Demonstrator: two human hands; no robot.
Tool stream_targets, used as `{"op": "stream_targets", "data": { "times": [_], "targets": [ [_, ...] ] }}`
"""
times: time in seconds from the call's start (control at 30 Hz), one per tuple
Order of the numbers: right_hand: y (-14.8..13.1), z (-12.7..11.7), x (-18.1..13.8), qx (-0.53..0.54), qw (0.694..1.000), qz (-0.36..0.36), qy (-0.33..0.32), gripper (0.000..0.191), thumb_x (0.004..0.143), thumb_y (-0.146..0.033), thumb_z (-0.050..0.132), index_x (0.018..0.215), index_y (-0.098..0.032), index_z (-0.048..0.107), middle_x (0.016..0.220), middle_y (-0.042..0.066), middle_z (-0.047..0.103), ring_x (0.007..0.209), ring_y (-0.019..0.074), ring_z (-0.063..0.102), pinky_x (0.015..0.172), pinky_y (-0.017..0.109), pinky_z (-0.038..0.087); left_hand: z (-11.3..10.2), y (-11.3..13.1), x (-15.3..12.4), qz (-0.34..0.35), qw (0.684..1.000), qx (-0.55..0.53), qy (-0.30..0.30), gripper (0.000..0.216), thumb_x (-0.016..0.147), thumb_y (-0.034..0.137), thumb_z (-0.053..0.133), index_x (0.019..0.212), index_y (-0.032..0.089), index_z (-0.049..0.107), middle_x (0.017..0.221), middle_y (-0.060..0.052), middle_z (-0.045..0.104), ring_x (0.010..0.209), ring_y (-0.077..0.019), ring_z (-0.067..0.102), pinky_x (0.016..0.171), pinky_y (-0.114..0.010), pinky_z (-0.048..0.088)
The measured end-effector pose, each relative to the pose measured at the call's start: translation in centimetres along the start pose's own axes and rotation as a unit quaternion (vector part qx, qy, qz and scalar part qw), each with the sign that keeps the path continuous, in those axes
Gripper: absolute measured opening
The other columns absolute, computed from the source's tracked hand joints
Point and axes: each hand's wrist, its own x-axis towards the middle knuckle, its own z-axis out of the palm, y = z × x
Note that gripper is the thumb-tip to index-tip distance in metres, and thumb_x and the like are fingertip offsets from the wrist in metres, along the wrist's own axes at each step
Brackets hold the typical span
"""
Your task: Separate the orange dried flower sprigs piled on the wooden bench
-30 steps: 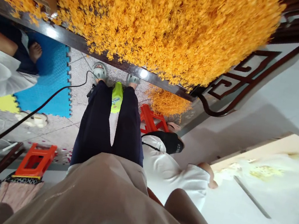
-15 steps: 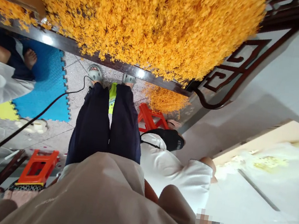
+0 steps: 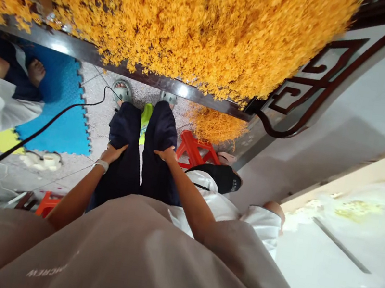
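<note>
I stand in dark navy trousers (image 3: 121,176) and a grey-brown top (image 3: 146,253). My left hand (image 3: 113,152), with a pale band (image 3: 102,165) on its wrist, is closed on the trouser cloth at the left leg near the knee. On the other leg, my right hand (image 3: 165,153) grips the cloth at about the same height. The fabric bunches beside both hands, and some fingertips are hidden. Beyond my feet, a large heap of orange flower-like strands (image 3: 195,32) covers a dark wooden bench (image 3: 144,77).
A person in a white shirt and black cap (image 3: 225,181) is close on the right, by a red stool (image 3: 194,151). Another person's bare foot (image 3: 36,71) rests on a blue foam mat (image 3: 61,118) at left. A black cable (image 3: 49,124) crosses the floor.
Both my hands have come into view and taken hold of the trouser legs near the knees. The cloth there is now bunched, and my view has shifted slightly.
</note>
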Motion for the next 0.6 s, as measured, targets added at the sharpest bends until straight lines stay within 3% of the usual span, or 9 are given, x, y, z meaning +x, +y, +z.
{"op": "stream_targets", "data": {
  "times": [0.07, 0.17, 0.37, 0.47, 0.6],
  "targets": [
    [-1.0, 0.0, 0.1, -0.007, 1.000, 0.004, 0.022, 0.084, 0.094, -0.057, 0.076, 0.157, -0.011, 0.047, 0.148, 0.023, 0.061, 0.135, 0.0350, 0.064, 0.114, 0.055, 0.053, 0.2, 1.6, 0.6, -0.026, 0.999, 0.020, 0.028, 0.116, 0.083, 0.077, 0.070, 0.159, -0.004, 0.036, 0.146, -0.038, 0.061, 0.137, -0.0522, 0.061, 0.112, -0.061, 0.051],
    [-2.6, -1.5, 0.2, -0.010, 0.997, -0.030, 0.066, 0.097, 0.087, -0.062, 0.079, 0.156, -0.005, 0.043, 0.145, 0.027, 0.063, 0.136, 0.0390, 0.063, 0.115, 0.051, 0.052, -0.9, 3.9, 1.2, -0.006, 0.997, 0.032, 0.068, 0.103, 0.084, 0.065, 0.074, 0.158, 0.001, 0.041, 0.147, -0.034, 0.062, 0.139, -0.0491, 0.061, 0.113, -0.057, 0.052],
    [-7.5, -6.4, 0.4, -0.010, 0.986, -0.104, 0.126, 0.089, 0.083, -0.061, 0.079, 0.150, -0.010, 0.050, 0.141, 0.024, 0.068, 0.132, 0.0403, 0.067, 0.111, 0.051, 0.055, -4.7, 8.1, 2.4, 0.043, 0.991, 0.018, 0.125, 0.095, 0.085, 0.065, 0.074, 0.153, 0.004, 0.049, 0.144, -0.031, 0.066, 0.135, -0.0473, 0.064, 0.111, -0.055, 0.054],
    [-7.7, -7.0, 0.3, -0.016, 0.986, -0.103, 0.128, 0.085, 0.083, -0.058, 0.081, 0.148, -0.011, 0.054, 0.141, 0.023, 0.068, 0.132, 0.0399, 0.067, 0.110, 0.051, 0.056, -4.5, 8.0, 2.6, 0.038, 0.991, 0.012, 0.129, 0.093, 0.086, 0.063, 0.074, 0.153, 0.003, 0.049, 0.143, -0.031, 0.067, 0.135, -0.0461, 0.064, 0.110, -0.054, 0.055],
    [-5.1, -5.1, 0.0, -0.035, 0.991, -0.059, 0.116, 0.072, 0.092, -0.055, 0.076, 0.146, -0.011, 0.057, 0.138, 0.021, 0.068, 0.129, 0.0348, 0.068, 0.110, 0.051, 0.056, -1.5, 5.2, 2.2, 0.007, 0.994, 0.017, 0.109, 0.098, 0.088, 0.062, 0.072, 0.160, 0.002, 0.041, 0.142, -0.031, 0.067, 0.136, -0.0453, 0.064, 0.112, -0.054, 0.054]
  ]
}}
